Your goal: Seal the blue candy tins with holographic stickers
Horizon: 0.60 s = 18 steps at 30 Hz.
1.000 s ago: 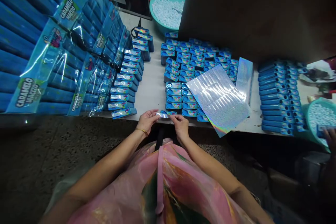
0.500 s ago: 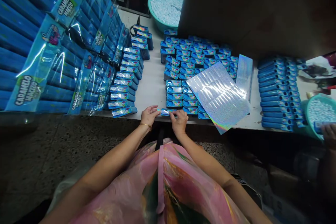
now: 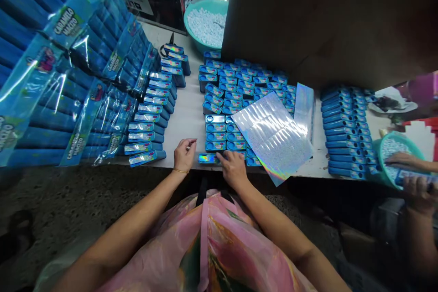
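A small blue candy container (image 3: 207, 159) with a shiny sticker along its top lies at the table's front edge. My right hand (image 3: 234, 166) is on its right end, a finger stretched along the sticker and the others curled; the thumb is hard to see. Left of the container, and apart from it, my left hand (image 3: 185, 155) is raised with its fingers curled together at the tips. Anything between those tips is too small to make out. Behind my right hand, blue containers with round openings (image 3: 215, 137) stand in tight rows, partly under a silvery sticker sheet (image 3: 273, 134).
Stickered containers (image 3: 142, 137) form a column at left, beside plastic-wrapped blue packs (image 3: 65, 96). Scissors (image 3: 167, 45) and a green basin of white candies (image 3: 205, 23) are behind. At right stand more containers (image 3: 345, 137); a co-worker's hands (image 3: 419, 187) are at another basin (image 3: 393, 146).
My left hand has drawn back from the container's left end. My right hand has shifted over the sticker, finger extended. The whole view has moved a little, and both of the co-worker's hands now show.
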Each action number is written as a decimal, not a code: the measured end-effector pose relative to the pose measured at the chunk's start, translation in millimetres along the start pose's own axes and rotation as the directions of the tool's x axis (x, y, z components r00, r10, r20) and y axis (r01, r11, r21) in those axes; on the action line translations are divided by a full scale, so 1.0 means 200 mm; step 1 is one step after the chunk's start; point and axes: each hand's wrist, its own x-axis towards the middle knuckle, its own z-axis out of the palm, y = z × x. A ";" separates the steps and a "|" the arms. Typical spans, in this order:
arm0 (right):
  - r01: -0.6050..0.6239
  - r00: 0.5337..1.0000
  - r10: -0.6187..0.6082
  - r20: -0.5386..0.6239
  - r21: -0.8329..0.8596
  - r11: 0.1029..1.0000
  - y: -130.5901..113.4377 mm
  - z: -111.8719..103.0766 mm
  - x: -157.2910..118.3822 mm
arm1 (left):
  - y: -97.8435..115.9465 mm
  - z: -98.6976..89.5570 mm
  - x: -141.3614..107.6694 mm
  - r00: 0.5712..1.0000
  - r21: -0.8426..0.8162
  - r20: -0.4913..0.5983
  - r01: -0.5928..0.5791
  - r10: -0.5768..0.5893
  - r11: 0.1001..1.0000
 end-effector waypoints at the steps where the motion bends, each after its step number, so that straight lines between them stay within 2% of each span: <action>1: -0.041 0.997 0.043 -0.072 0.029 0.999 0.07 -0.04 0.03 | 0.08 0.04 0.04 0.996 0.013 0.027 -0.089 0.089 0.996; 3: -0.109 0.971 0.124 -0.203 0.085 0.990 0.24 -0.12 0.13 | 0.25 0.16 0.14 0.970 0.087 0.096 -0.230 0.222 0.969; 4: -0.113 0.960 0.135 -0.244 0.104 0.988 0.33 -0.16 0.20 | 0.32 0.23 0.19 0.960 0.149 0.126 -0.269 0.252 0.952; 6: -0.065 0.957 0.093 -0.276 0.109 0.992 0.51 -0.21 0.35 | 0.44 0.38 0.29 0.955 0.285 0.157 -0.288 0.252 0.914; 8: -0.017 0.962 0.035 -0.271 0.071 0.997 0.65 -0.24 0.49 | 0.51 0.52 0.38 0.957 0.389 0.172 -0.285 0.235 0.876; 12: 0.010 0.982 -0.027 -0.189 -0.092 0.996 0.83 -0.20 0.69 | 0.55 0.70 0.48 0.957 0.480 0.186 -0.285 0.221 0.830; 15: 0.158 0.984 -0.170 -0.055 -0.176 0.972 0.92 -0.15 0.74 | 0.52 0.76 0.50 0.969 0.505 0.152 -0.245 0.194 0.828; 18: 0.296 0.954 -0.298 0.013 -0.167 0.940 0.98 -0.13 0.73 | 0.51 0.79 0.50 0.977 0.500 0.122 -0.213 0.176 0.839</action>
